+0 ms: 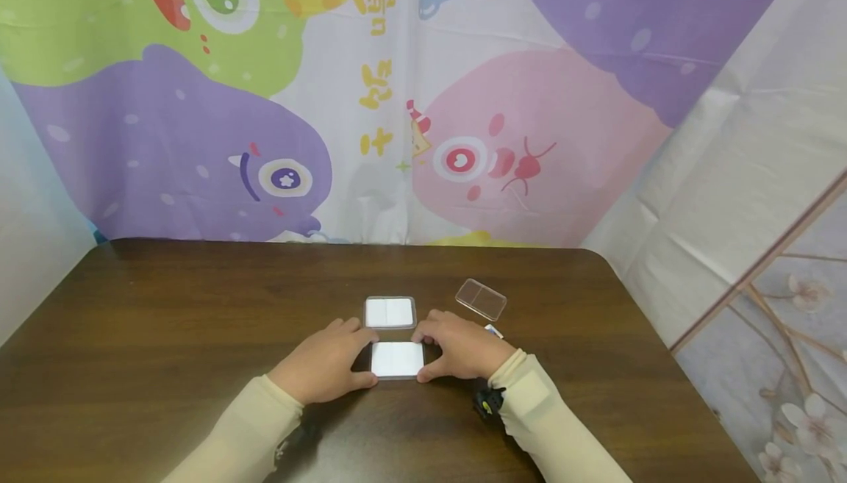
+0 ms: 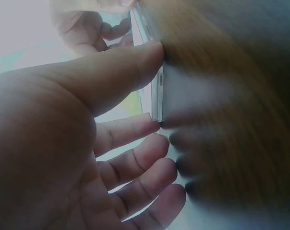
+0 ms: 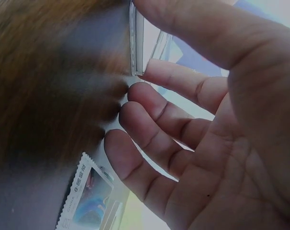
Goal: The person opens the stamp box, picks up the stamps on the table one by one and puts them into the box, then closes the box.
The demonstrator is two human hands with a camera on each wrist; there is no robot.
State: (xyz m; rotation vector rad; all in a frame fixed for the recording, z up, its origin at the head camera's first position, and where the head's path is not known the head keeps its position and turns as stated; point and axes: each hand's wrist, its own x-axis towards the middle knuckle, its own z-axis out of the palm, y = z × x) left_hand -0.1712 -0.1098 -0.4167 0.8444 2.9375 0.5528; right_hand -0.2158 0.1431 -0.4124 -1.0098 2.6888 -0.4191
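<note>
A flat clear plastic case with a white filling [image 1: 397, 360] lies low over the table, between both hands. My left hand [image 1: 327, 364] pinches its left end between thumb and index finger. The right end is pinched likewise by my right hand [image 1: 466, 347]. In both wrist views the other fingertips reach down close to the wood. Just behind stands a similar clear case with a white inside [image 1: 389, 312], split by a middle line. A postage stamp [image 3: 90, 196] with a perforated edge lies beyond the right hand's fingers, partly hidden by that hand in the head view.
A transparent plastic lid or tray [image 1: 481, 300] lies at an angle, back right of the hands. The brown wooden table [image 1: 198, 306] ends at a cartoon-printed curtain [image 1: 370, 196]. Pale cloth [image 1: 701, 174] hangs along the right side.
</note>
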